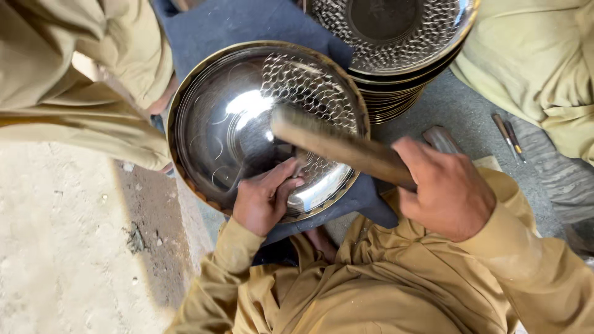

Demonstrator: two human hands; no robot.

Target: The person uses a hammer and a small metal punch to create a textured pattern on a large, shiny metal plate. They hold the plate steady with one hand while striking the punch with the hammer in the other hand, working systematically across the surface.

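- The right hand [447, 193] is closed around the handle of a hammer [337, 147], whose blurred head hangs over the middle of a shiny metal bowl [230, 124].
- The left hand [266, 196] pinches a small tool [298, 167] against the bowl's near rim, fingers curled inside the edge.
- The bowl lies tilted on a blue cloth [235, 21] on the floor.
- A stack of dimpled bowls [396, 55] touches its far right edge.
- Bare sandy floor [62, 247] lies open to the left; two thin tools [510, 137] lie well apart on the right.
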